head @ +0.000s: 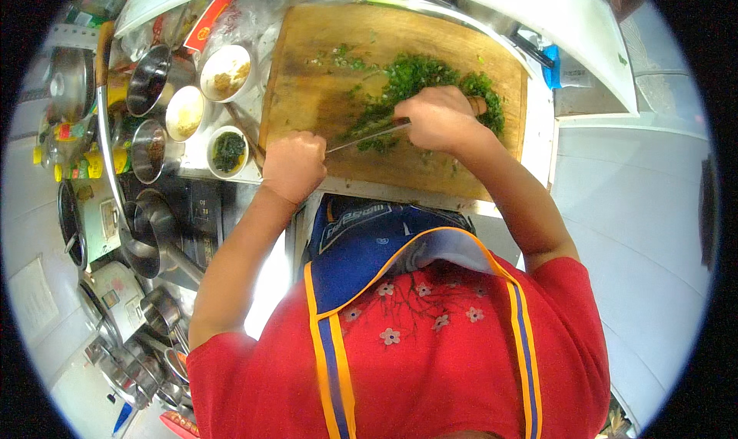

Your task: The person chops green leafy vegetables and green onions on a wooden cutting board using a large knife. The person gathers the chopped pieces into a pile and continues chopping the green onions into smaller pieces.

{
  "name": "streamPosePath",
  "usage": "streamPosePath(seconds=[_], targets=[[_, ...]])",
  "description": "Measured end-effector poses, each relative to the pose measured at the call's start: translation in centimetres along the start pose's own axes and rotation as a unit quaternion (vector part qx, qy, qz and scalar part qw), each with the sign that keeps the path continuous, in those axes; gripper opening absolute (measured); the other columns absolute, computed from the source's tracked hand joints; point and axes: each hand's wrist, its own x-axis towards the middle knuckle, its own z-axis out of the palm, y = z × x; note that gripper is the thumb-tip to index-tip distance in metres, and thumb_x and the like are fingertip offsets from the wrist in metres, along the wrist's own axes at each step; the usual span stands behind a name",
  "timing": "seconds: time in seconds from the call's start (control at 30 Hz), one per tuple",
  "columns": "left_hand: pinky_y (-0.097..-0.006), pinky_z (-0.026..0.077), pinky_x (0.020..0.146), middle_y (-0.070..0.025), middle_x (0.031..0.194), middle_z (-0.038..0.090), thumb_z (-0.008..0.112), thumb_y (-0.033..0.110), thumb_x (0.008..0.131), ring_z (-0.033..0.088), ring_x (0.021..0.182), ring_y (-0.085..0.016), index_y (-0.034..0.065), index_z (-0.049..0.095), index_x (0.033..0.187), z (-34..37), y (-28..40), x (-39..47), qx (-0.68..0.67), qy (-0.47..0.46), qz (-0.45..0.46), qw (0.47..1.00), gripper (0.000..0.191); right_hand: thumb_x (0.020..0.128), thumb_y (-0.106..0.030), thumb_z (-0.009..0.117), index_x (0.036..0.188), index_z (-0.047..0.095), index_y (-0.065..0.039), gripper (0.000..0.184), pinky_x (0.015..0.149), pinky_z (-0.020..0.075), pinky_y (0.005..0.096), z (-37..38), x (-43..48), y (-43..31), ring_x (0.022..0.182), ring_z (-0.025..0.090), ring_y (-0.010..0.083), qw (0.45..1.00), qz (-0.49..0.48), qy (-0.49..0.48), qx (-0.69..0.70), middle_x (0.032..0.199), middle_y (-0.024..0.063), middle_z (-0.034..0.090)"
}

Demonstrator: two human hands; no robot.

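My right hand is closed around the wooden handle of a knife at the right of the wooden cutting board. The thin edge of its blade runs down-left to my left hand, whose curled fingers are at the blade's far end by the board's front left edge. How the left fingers hold it is partly hidden. Chopped green herbs, which look like scallions, lie heaped beyond and around the blade, with small bits scattered to the left.
Left of the board stand white bowls with a pale powder, a yellowish seasoning and dark greens. Farther left are metal bowls, a long ladle, bottles and a wok. A blue packet lies at the right.
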Motion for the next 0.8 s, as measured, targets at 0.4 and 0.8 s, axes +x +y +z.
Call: streamPosePath(seconds=[0.4, 0.8], targets=[[-0.0426, 0.046, 0.080, -0.0183, 0.097, 0.059, 0.065, 0.019, 0.078, 0.056, 0.092, -0.036, 0.0019, 0.058, 0.100, 3.5, 3.7, -0.3, -0.203, 0.112, -0.111, 0.966, 0.028, 0.075, -0.019, 0.059, 0.091, 0.068, -0.014, 0.019, 0.066, 0.0493, 0.0428, 3.2, -10.1, 4.2, 0.074, 0.063, 0.0342, 0.931, 0.291, 0.125, 0.180, 0.077, 0.0153, 0.065], [-0.0399, 0.048, 0.066, -0.0185, 0.079, 0.063, 0.063, 0.023, 0.083, 0.061, 0.073, -0.033, 0.0012, 0.059, 0.093, 5.6, 6.7, 2.7, -0.411, 0.074, -0.234, 0.878, 0.024, 0.074, -0.019, 0.058, 0.090, 0.067, -0.014, 0.019, 0.065, 0.0502, 0.0450, 3.8, -10.4, 3.1, 0.072, 0.063, 0.0353, 0.938, 0.226, 0.150, 0.216, 0.074, 0.0165, 0.064]])
